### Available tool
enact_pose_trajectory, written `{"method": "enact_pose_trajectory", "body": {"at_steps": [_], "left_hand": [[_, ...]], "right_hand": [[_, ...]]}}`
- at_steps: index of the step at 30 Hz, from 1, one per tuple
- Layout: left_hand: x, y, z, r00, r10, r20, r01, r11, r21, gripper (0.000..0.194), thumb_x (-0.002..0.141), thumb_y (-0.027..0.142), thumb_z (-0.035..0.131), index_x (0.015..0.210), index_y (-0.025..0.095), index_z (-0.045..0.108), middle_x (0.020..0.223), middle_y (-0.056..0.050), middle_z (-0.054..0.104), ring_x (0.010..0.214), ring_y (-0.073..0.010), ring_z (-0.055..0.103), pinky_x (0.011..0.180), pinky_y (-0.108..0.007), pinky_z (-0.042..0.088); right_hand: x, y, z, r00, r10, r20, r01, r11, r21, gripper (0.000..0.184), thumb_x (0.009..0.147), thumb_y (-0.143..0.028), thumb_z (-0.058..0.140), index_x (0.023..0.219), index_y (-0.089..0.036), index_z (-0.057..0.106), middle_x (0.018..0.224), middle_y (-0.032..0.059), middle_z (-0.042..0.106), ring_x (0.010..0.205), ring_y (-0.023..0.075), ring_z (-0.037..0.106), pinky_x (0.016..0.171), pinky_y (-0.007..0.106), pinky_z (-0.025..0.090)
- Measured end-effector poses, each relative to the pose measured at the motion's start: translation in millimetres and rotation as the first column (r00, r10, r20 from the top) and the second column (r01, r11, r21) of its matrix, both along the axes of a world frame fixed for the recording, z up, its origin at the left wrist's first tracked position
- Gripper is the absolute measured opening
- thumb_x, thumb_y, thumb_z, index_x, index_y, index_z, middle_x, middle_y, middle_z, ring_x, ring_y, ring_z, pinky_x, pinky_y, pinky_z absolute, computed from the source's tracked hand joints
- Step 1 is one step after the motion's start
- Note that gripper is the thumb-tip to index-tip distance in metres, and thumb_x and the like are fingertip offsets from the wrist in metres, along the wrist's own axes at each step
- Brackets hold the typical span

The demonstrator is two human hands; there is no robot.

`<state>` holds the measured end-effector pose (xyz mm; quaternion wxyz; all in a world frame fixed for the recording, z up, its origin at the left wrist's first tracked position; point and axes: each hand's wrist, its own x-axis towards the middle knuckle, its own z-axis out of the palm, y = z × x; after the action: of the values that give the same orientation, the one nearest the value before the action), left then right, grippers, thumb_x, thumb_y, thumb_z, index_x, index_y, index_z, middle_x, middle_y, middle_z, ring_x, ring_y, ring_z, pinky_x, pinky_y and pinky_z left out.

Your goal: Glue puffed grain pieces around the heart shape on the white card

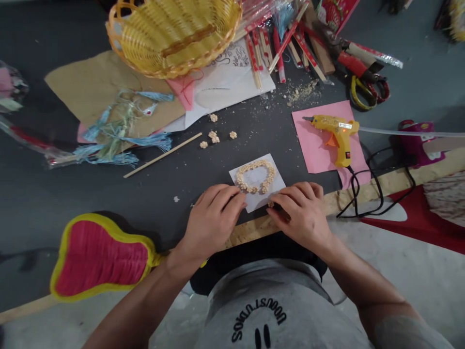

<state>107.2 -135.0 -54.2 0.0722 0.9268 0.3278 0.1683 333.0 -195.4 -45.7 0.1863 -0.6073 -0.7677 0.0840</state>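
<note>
Head view, ring: the beaded ring [269,181] lies on a small white paper [279,182] near the table's [160,194] edge, a gap facing the person — probably so placed for easy reach.
Left hand: the left hand [216,215] is at the paper's lower-left edge, fingers close together, perhaps steadying it; whether they grip anything cannot be told.
Right hand: the right hand [301,213] pinches a bead flower [271,204] between thumb and forefinger beside the paper; so small a piece seems to need fingertips.
Loose flowers [213,138]: beyond the left hand, apparently kept handy.
Glue gun [337,130]: on its side on pink paper [307,152], which may catch drips.
Writing: the grey shirt's [290,300] lettering, upside down, ends in "STUDIOS"; its opening letters are uncertain — the gun's label [345,125] is too small to read.
</note>
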Motion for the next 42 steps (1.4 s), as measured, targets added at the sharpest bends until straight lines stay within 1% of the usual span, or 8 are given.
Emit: {"method": "enact_pose_trajectory", "body": {"at_steps": [3,12,21,27,30,33,36,42], "left_hand": [[-1,-1,-1.0,1.000,0.000,0.004,0.000,1.000,-0.007,0.016,0.090,0.015,0.064,0.105,0.010,0.067,0.107,-0.014,0.069,0.103,-0.0288,0.063,0.089,-0.044,0.056],[-2,-2,-2.2,1.000,0.012,0.003,-0.012,0.999,-0.029,0.017,0.091,0.012,0.060,0.106,0.012,0.067,0.108,-0.014,0.070,0.103,-0.0290,0.064,0.087,-0.045,0.057],[-2,-2,-1.7,1.000,0.013,-0.004,-0.013,1.000,-0.012,0.013,0.091,0.013,0.061,0.102,0.014,0.067,0.108,-0.013,0.070,0.105,-0.0295,0.063,0.088,-0.045,0.057],[-1,-2,-1.5,1.000,0.016,-0.012,-0.016,1.000,-0.001,0.012,0.091,0.013,0.060,0.101,0.015,0.067,0.109,-0.012,0.070,0.104,-0.0282,0.063,0.088,-0.044,0.057],[-1,-2,-1.9,1.000,0.023,-0.009,-0.023,1.000,0.002,0.012,0.092,0.014,0.059,0.100,0.015,0.067,0.108,-0.012,0.070,0.103,-0.0278,0.064,0.087,-0.044,0.058],[-1,-2,-2.3,1.000,0.023,-0.010,-0.023,1.000,0.001,0.012,0.092,0.014,0.059,0.100,0.015,0.068,0.108,-0.012,0.070,0.103,-0.0277,0.064,0.087,-0.044,0.058],[-2,-2,-2.6,1.000,0.016,-0.004,-0.016,1.000,0.011,0.011,0.091,0.013,0.060,0.098,0.015,0.068,0.108,-0.013,0.070,0.103,-0.0281,0.065,0.087,-0.045,0.059],[-1,-3,-2.2,1.000,0.028,-0.007,-0.028,1.000,-0.004,0.012,0.091,0.012,0.059,0.098,0.015,0.069,0.109,-0.013,0.070,0.104,-0.0280,0.065,0.088,-0.045,0.058]], "right_hand": [[-3,2,-1.2,1.000,0.007,-0.012,-0.007,1.000,0.025,0.006,0.093,-0.030,0.066,0.093,-0.026,0.069,0.092,-0.0018,0.074,0.093,0.0203,0.056,0.087,0.041,0.032],[-13,11,-5.2,0.999,0.000,-0.033,0.002,0.998,0.058,0.007,0.094,-0.029,0.065,0.096,-0.027,0.071,0.093,-0.0013,0.075,0.093,0.0185,0.056,0.088,0.039,0.032],[-2,8,-0.3,1.000,-0.012,0.021,0.011,0.999,0.053,0.010,0.091,-0.022,0.064,0.096,-0.026,0.072,0.092,0.0002,0.075,0.093,0.0200,0.057,0.087,0.040,0.034],[1,11,-1.5,1.000,-0.006,-0.005,0.006,0.999,0.054,0.009,0.092,-0.028,0.066,0.097,-0.026,0.072,0.093,0.0010,0.073,0.093,0.0205,0.057,0.085,0.039,0.037],[1,18,-2.7,1.000,-0.012,-0.005,0.012,0.998,0.067,0.014,0.094,-0.033,0.065,0.105,-0.027,0.071,0.099,0.0024,0.072,0.095,0.0212,0.056,0.086,0.040,0.037],[0,27,-4.0,1.000,-0.012,0.011,0.011,0.999,0.030,0.019,0.094,-0.037,0.064,0.109,-0.027,0.070,0.106,0.0041,0.070,0.101,0.0231,0.054,0.088,0.041,0.037],[-1,33,-5.1,1.000,0.002,0.009,-0.002,1.000,0.005,0.017,0.094,-0.037,0.063,0.106,-0.027,0.071,0.109,0.0039,0.068,0.103,0.0240,0.051,0.088,0.041,0.036],[-4,35,-5.2,1.000,-0.006,0.025,0.006,1.000,0.021,0.011,0.093,-0.034,0.064,0.099,-0.028,0.071,0.109,0.0031,0.068,0.103,0.0240,0.050,0.089,0.042,0.035]]}}
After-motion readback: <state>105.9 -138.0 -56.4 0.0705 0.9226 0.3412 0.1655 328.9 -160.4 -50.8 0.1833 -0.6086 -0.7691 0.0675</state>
